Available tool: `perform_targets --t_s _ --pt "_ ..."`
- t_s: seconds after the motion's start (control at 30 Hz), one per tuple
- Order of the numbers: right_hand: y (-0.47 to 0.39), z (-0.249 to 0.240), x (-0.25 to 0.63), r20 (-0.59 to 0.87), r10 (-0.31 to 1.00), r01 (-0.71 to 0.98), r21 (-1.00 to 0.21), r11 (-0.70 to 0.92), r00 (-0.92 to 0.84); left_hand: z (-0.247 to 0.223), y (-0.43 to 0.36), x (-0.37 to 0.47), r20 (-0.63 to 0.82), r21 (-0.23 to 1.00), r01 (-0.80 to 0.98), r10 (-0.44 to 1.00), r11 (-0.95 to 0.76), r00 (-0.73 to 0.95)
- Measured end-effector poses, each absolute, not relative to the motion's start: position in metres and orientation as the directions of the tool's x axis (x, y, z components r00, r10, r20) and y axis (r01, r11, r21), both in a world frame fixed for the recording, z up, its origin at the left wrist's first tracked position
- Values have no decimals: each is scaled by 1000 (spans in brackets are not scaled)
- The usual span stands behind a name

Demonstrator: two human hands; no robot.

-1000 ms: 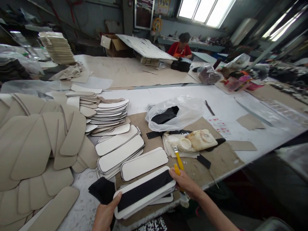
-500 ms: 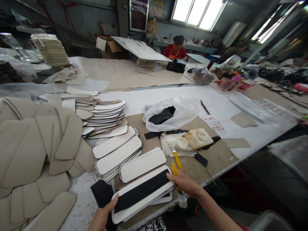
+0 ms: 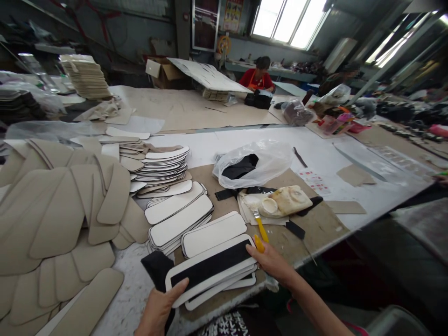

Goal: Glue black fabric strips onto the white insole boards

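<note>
The arm behind the left hand (image 3: 161,303) was cut off by the bottom edge. The fingers of both that and the right hand (image 3: 271,261) were mostly hidden beneath the black-banded panel (image 3: 212,263). Beige pieces (image 3: 59,210) ran past the left edge. Print on the red-marked sheet (image 3: 314,181) was too small to read.

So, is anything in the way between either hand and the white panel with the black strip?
Nothing visible: the left hand and right hand grip the white panel at opposite ends, thumbs directly on it. The yellow handle at the right hand leaves that thumb unobstructed.
</note>
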State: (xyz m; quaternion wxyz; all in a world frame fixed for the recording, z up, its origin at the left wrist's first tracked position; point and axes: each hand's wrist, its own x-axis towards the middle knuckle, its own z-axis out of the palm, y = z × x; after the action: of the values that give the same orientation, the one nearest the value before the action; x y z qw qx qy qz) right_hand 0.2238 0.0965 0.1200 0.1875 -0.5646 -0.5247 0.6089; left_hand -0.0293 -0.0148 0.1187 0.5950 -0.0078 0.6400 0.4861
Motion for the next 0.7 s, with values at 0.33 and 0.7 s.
perform_targets --t_s 0.33,0.7 --pt "75 98 233 -625 742 254 -779 -574 -241 108 -29 -33 -814 488 -633 576 601 -80" --pt "70 92 237 -631 699 130 -766 -629 -336 103 -41 -29 -817 428 -708 575 562 -38"
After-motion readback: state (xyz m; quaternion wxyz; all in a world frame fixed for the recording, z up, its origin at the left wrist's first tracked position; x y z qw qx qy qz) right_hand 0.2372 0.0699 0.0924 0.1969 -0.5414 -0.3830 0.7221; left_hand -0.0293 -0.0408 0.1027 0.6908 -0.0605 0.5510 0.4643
